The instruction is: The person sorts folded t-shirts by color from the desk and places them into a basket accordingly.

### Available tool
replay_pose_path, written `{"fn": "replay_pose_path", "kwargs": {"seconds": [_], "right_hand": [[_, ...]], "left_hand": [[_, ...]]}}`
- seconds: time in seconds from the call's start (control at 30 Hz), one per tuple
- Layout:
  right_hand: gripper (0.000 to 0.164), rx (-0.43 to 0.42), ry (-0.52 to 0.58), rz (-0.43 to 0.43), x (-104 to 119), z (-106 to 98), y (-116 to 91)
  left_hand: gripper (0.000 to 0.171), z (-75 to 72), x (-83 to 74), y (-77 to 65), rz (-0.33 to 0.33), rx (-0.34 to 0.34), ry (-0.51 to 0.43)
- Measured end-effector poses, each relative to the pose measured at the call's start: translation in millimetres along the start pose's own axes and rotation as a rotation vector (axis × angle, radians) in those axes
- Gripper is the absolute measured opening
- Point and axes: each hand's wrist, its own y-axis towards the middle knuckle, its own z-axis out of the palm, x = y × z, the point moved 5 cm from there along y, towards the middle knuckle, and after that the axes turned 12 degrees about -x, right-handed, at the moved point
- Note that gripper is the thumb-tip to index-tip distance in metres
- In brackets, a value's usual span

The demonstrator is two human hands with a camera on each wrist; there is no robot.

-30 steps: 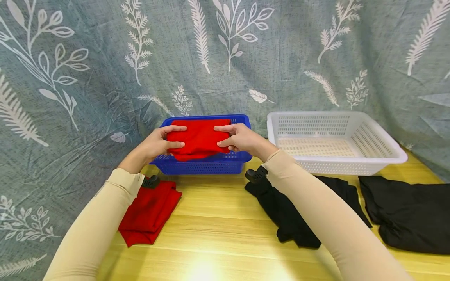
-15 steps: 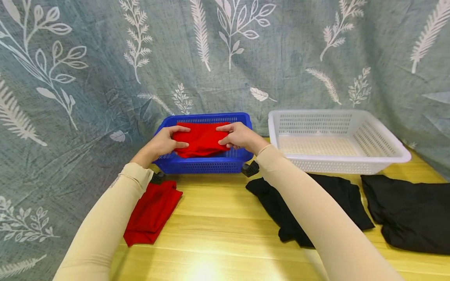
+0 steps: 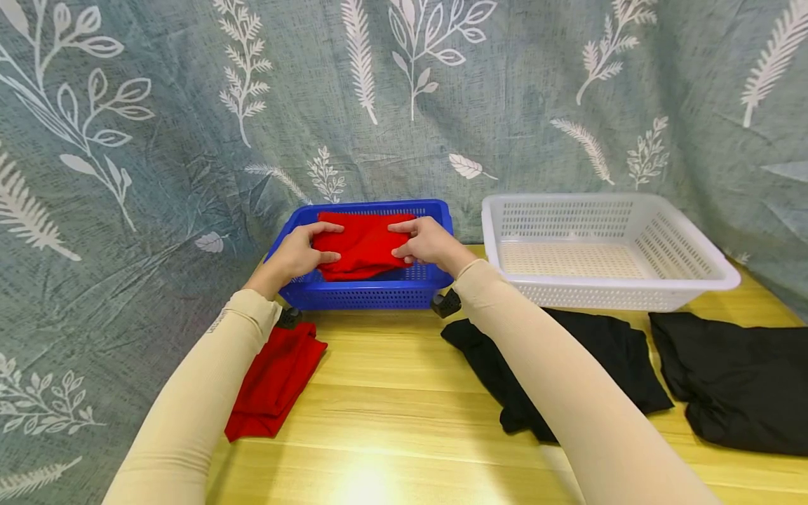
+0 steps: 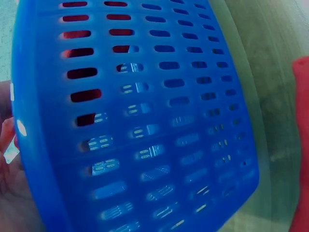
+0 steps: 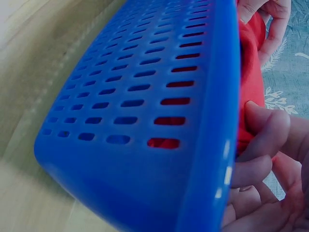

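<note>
A folded red cloth is held flat between both hands, within the rim of the blue basket. My left hand pinches its left end, thumb toward me and fingers on the far side. At the opposite end, my right hand grips it the same way. In the right wrist view, the red cloth bulges just past the basket's rim, with right-hand fingers on its edge. Red shows through the upper slots of the basket wall in the left wrist view, where most of the left hand is cut off.
A white basket stands to the right of the blue one. A second folded red cloth lies under the left forearm. Two black cloths, one partly behind the right sleeve and one farther right, lie on the wooden table. A patterned curtain hangs behind.
Both hands have lowered the red cloth from over the basket's front rim to inside it, shifting it slightly right. The hold at both ends stays the same.
</note>
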Motion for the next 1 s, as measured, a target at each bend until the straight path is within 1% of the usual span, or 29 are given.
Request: {"fn": "replay_pose_path", "kwargs": {"seconds": [0.03, 0.07, 0.23, 0.3, 0.4, 0.57, 0.77, 1.0], "right_hand": [[0.061, -0.002, -0.007, 0.0, 0.0, 0.0, -0.1], [0.06, -0.008, -0.025, 0.0, 0.2, -0.3, -0.2], [0.043, -0.083, -0.231, -0.023, 1.4, -7.4, 0.2], [0.037, -0.104, -0.291, -0.03, 2.5, -10.4, 0.0], [0.035, -0.104, -0.296, -0.031, 3.9, -12.3, -1.5], [0.034, -0.09, -0.297, -0.049, 5.3, -12.7, -6.6], [0.031, -0.057, -0.278, -0.063, 9.7, -9.4, -14.3], [0.033, -0.022, -0.302, -0.106, 12.8, -6.9, -22.4]], "left_hand": [[0.058, -0.4, -0.4, -0.5, 0.002, 0.002, 0.019], [0.058, -1.3, -0.9, -1.3, 0.008, 0.004, 0.058], [0.055, -7.0, -2.2, -5.8, 0.016, 0.029, 0.294], [0.052, -10.3, -2.4, -7.4, 0.01, 0.03, 0.335], [0.048, -15.6, -3.8, -9.9, 0.009, 0.021, 0.338], [0.045, -22.4, -5.9, -16.0, 0.022, 0.029, 0.323], [0.047, -33.0, -6.0, -25.6, 0.029, 0.034, 0.307], [0.048, -46.5, -4.4, -38.4, 0.032, 0.031, 0.29]]}}
